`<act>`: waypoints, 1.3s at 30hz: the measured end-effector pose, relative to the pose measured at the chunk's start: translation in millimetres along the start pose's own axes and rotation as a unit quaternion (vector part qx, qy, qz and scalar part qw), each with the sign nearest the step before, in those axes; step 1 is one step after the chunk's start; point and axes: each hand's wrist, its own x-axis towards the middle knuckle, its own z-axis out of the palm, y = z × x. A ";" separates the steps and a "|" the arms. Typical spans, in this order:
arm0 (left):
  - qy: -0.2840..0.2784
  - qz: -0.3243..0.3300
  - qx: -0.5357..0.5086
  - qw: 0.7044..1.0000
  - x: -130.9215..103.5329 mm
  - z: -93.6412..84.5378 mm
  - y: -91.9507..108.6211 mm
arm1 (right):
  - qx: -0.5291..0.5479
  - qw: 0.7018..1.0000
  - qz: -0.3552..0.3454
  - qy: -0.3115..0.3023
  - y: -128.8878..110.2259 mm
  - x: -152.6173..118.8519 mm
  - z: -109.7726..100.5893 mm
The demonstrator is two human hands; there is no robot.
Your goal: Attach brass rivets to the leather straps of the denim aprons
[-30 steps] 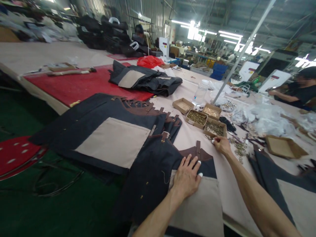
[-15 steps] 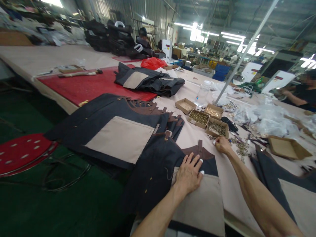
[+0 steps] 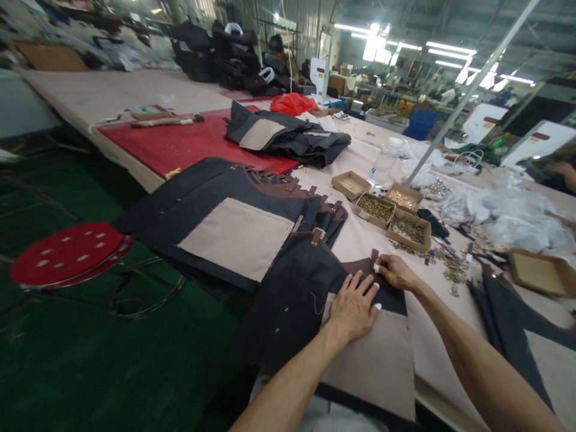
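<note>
My left hand [image 3: 353, 309] lies flat with fingers spread on a dark apron [image 3: 391, 298] that has a beige pocket [image 3: 378, 360]. White coverings are on some of its fingertips. My right hand [image 3: 396, 273] is closed in a pinch at the apron's brown top trim, touching the base of an upright brown strap [image 3: 375, 257]. Whatever sits between those fingertips is hidden. Just beyond are small cardboard boxes of metal fittings, one with dark pieces [image 3: 409, 231] and one with brass-coloured pieces [image 3: 374, 207].
Stacked dark aprons [image 3: 216, 186] lie to the left, with a folded bundle [image 3: 288, 135] on a red board [image 3: 153, 147]. Loose rings [image 3: 454, 273], a box [image 3: 542, 273] and plastic bags [image 3: 508, 210] are on the right. A slanted pole [image 3: 472, 90] rises behind; a red stool [image 3: 72, 252] stands left.
My right hand has moved left from beside the fittings box to the brown strap, staying pinched. My left hand stays flat on the apron. The whole view has shifted slightly.
</note>
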 end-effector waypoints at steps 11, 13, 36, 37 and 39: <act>-0.001 0.002 -0.015 1.000 2.3 -4.1 0.3 | 0.054 0.999 0.008 -0.004 -0.5 2.4 -1.9; -0.002 0.001 -0.015 1.000 3.2 -4.4 0.6 | 0.064 0.998 0.015 -0.006 1.4 3.8 -0.6; -0.018 -0.006 -0.020 1.000 8.7 -2.7 -3.6 | 0.025 0.975 0.192 -0.113 10.9 53.8 -20.3; -0.019 -0.006 -0.018 1.000 9.0 -3.1 -3.1 | 0.027 0.974 0.197 -0.112 11.5 55.4 -19.2; -0.019 -0.007 -0.014 1.000 8.9 -4.4 -1.3 | 0.038 0.972 0.204 -0.112 10.6 56.9 -18.2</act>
